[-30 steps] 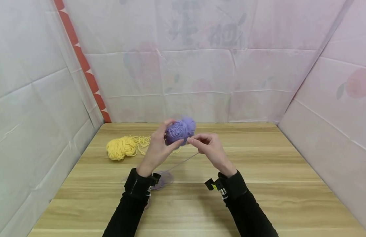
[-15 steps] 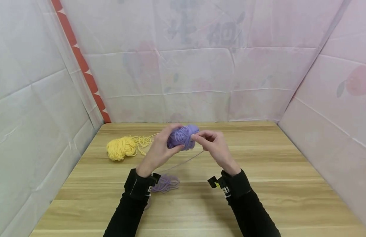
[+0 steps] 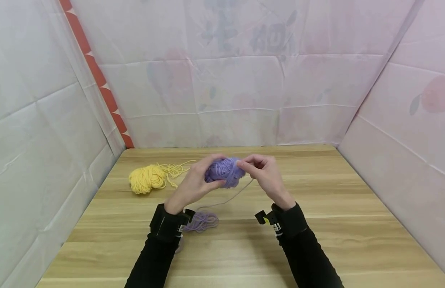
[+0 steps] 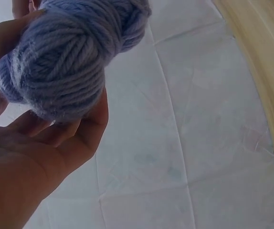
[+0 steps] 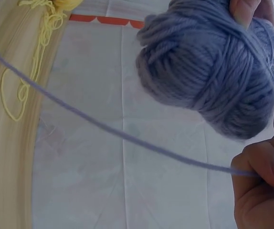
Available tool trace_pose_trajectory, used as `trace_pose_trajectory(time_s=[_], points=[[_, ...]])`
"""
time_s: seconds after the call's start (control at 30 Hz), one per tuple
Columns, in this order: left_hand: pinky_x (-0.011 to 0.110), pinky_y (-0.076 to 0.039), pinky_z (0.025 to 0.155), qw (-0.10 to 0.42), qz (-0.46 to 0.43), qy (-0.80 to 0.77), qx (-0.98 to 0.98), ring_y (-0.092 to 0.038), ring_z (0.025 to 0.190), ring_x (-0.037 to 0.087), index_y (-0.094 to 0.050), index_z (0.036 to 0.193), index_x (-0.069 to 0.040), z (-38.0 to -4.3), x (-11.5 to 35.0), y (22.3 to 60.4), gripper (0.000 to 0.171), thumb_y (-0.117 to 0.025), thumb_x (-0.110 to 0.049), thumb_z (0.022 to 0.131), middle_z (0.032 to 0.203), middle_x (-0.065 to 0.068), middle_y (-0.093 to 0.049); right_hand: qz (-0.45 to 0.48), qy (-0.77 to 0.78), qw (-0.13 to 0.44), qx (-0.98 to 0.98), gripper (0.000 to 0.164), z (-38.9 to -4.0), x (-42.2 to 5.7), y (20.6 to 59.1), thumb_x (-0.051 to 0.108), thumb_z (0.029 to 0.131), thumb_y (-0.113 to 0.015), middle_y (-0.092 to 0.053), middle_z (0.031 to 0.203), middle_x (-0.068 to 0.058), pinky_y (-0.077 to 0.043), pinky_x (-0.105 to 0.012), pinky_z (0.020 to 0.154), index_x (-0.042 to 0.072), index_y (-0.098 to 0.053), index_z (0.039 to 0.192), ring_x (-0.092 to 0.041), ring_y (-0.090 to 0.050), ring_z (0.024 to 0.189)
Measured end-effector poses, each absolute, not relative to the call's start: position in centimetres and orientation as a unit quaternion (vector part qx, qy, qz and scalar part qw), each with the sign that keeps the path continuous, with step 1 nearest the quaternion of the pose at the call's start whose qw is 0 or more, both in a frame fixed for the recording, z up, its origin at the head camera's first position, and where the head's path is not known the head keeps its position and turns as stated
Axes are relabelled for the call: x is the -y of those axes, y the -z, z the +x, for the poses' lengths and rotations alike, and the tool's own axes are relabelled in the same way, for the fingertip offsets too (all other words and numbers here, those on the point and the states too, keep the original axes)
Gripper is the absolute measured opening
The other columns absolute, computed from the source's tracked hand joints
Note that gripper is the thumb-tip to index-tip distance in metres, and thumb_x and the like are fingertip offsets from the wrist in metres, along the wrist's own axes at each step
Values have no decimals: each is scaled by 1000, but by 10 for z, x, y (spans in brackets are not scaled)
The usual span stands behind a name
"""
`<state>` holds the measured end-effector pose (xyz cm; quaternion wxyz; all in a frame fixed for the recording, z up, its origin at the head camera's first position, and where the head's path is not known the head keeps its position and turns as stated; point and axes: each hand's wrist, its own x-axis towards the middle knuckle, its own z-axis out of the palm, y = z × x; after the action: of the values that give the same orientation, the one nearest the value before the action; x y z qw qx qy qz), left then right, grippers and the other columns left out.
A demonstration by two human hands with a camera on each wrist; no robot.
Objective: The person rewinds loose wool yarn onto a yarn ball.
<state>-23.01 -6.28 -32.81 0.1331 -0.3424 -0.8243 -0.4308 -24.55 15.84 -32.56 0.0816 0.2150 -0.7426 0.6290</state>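
My left hand grips a purple ball of yarn above the table, thumb on the near side and fingers round the far side. In the left wrist view the ball sits between curled fingers. At its right end my right hand pinches a purple yarn strand, fingertips close to the ball. From that hand the strand sags down to a loose purple yarn heap on the table, partly hidden behind my left wrist.
A yellow ball of yarn lies on the wooden table at the left, its loose yellow strands trailing right behind my left hand. Fabric walls enclose the table at the back and both sides.
Both hands have moved slightly right, and the purple ball has come lower and tilted, its right end dropping. The strand from my right hand hangs slacker than before.
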Motion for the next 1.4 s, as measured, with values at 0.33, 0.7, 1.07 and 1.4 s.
trace_pose_trajectory(time_s=[0.33, 0.7, 1.07, 1.4], points=[[29, -57, 81, 66, -368, 472, 799, -63, 105, 24, -49, 133, -13, -227, 65, 324, 59, -76, -9, 81, 125, 13, -60, 216, -661, 87, 713, 14, -246, -158, 326, 12, 87, -71, -61, 66, 6, -47, -19, 54, -2, -70, 86, -5, -53, 59], [31, -56, 87, 21, -381, 504, 775, -62, 107, 24, -51, 131, -13, -226, 67, 318, 58, -77, -5, 79, 126, 10, -58, 217, -687, 75, 690, 18, -249, -161, 328, 15, 85, -74, -62, 68, 6, -48, -17, 51, -2, -67, 84, -4, -54, 59], [36, -54, 92, -15, -387, 535, 751, -59, 110, 23, -50, 132, -16, -224, 72, 318, 58, -75, -5, 81, 128, 7, -56, 187, -713, 40, 675, 13, -251, -161, 333, 15, 87, -72, -62, 68, 6, -48, -17, 49, 3, -69, 86, -4, -54, 57], [39, -55, 90, -28, -380, 589, 712, -61, 108, 25, -48, 133, -12, -221, 77, 315, 60, -74, 1, 80, 127, 14, -58, 193, -707, 14, 680, 22, -252, -157, 337, 5, 89, -64, -66, 75, 9, -50, -17, 53, 23, -73, 81, -3, -57, 65]])
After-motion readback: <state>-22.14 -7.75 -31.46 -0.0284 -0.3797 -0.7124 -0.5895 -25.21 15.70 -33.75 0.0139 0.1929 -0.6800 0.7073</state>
